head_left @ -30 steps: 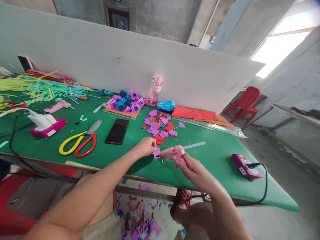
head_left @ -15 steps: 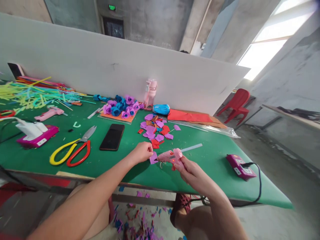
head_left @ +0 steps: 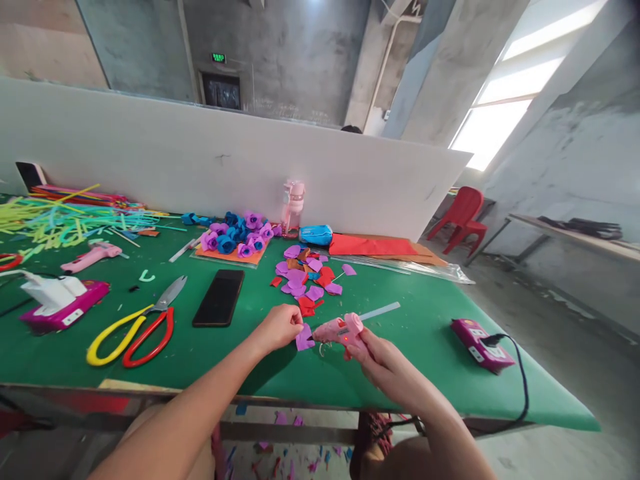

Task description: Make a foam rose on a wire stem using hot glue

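Note:
Between the closed fingers of my left hand is a purple paper petal, held just above the green tabletop. My right hand is wrapped round the handle of a pink hot glue gun, whose small light glows red. A clear glue stick sticks out of its back end. The gun's nozzle points left and meets or nearly meets the petal's right edge; I cannot tell if they touch. Beyond my hands lies a loose pile of purple, red, brown and blue petals.
Scissors and a black phone lie to the left. Purple and blue paper flowers sit farther back, beside a pink bottle. Power strips stand on both sides. A white panel edges the table's back.
The camera view has tilted up a little, so the table appears lower. Both hands keep their hold, with the glue gun still at the petal's edge.

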A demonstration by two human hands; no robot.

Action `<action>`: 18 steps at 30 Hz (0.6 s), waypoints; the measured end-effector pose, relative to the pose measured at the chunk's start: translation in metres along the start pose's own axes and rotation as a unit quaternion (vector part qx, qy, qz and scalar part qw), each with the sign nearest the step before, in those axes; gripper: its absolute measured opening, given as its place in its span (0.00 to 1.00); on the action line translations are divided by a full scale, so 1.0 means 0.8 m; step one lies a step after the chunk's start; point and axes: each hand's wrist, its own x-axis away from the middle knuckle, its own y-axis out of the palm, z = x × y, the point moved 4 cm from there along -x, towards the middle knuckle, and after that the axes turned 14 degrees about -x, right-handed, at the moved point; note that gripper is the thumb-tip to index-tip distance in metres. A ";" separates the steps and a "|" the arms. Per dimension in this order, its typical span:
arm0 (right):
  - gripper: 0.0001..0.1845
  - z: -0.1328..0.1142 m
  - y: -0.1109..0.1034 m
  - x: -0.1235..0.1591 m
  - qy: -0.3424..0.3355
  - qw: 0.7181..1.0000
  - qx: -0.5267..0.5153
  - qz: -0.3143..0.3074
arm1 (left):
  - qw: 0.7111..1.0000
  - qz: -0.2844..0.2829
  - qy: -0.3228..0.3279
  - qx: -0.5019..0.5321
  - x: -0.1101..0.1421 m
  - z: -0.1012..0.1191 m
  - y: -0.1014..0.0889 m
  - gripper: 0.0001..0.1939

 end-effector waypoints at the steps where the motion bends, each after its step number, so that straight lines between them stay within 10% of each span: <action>1: 0.17 0.001 0.000 0.000 0.004 1.000 0.009 -0.001 | 1.000 0.000 0.000 0.000 0.000 0.000 0.000 0.05; 18: 0.19 0.005 -0.001 -0.003 -0.008 1.000 0.022 0.002 | 1.000 0.005 0.008 0.006 -0.002 -0.003 0.003 0.05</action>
